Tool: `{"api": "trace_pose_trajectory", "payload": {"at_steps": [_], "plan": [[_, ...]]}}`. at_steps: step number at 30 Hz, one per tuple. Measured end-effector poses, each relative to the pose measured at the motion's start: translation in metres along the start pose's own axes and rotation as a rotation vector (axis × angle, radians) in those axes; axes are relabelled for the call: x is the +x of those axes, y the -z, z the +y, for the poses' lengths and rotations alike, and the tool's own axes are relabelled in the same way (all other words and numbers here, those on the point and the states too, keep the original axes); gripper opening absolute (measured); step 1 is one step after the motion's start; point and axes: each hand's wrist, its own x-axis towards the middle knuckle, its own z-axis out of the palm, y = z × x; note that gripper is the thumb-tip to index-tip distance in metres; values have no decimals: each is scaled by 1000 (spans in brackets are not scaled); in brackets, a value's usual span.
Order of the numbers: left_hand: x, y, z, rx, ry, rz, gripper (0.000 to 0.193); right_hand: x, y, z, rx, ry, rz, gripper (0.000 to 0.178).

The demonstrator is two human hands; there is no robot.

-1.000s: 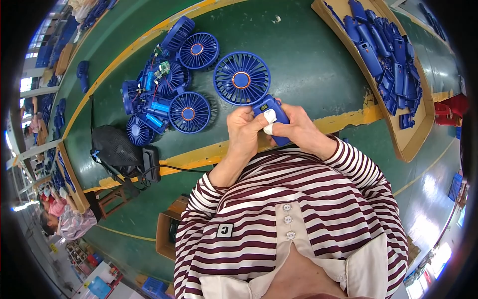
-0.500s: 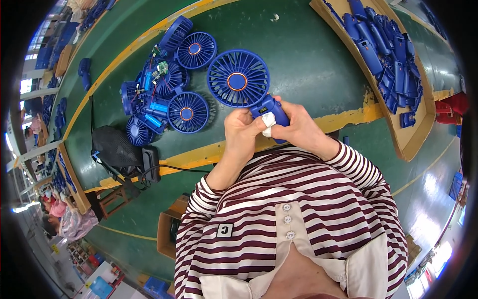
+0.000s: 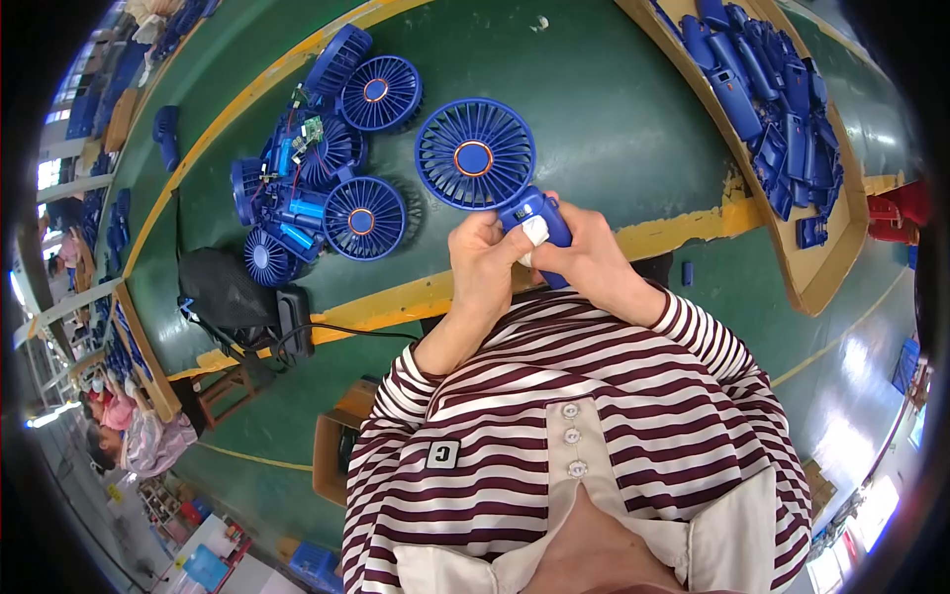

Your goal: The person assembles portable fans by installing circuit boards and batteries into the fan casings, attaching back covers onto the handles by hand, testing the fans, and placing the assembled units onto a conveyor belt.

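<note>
Both my hands grip the handle of a blue handheld fan (image 3: 475, 158) over the table's near edge. The round grille faces up and points away from me. My left hand (image 3: 482, 267) closes on the handle from the left, its thumb laid across the front and wrapped in something white (image 3: 534, 233). From the right, my right hand (image 3: 586, 252) has its fingers curled round the same handle. A small dark display shows on the handle above the thumbs. Several more blue fans (image 3: 364, 220) lie piled to the left, with blue battery cells (image 3: 299, 238) and a green circuit board (image 3: 313, 129) exposed among them.
A cardboard tray (image 3: 804, 277) full of blue handle shells (image 3: 782, 109) stands at the right. A black mesh bag (image 3: 223, 287) and a dark case with a cord sit at the table's left front. The green table (image 3: 594, 89) has worn yellow edges. People sit far left.
The fan's handle has tipped slightly in my hands, and both hands keep their hold. The pile and tray appear shifted a little in view as my head moved.
</note>
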Motion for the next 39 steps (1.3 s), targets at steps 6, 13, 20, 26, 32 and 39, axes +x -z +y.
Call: {"api": "trace_pose_trajectory", "payload": {"at_steps": [6,13,20,26,32,39], "plan": [[12,2,5,-95,56,-93,31,6,10,-4,38,-29,-117,26],[28,14,14,8,43,-165,44,16,20,-20,55,-51,-119,33],[19,27,10,325,-77,-64,34,50,51,-39,685,-124,-348,29],[-7,51,-15,624,-299,10,23,113,54,-83,-229,290,114,42],[-11,45,-20,732,-509,32,15,270,82,-119,-1145,621,676,50],[-4,50,-14,751,-579,15,14,270,-22,-113,-1206,1021,406,53]]}}
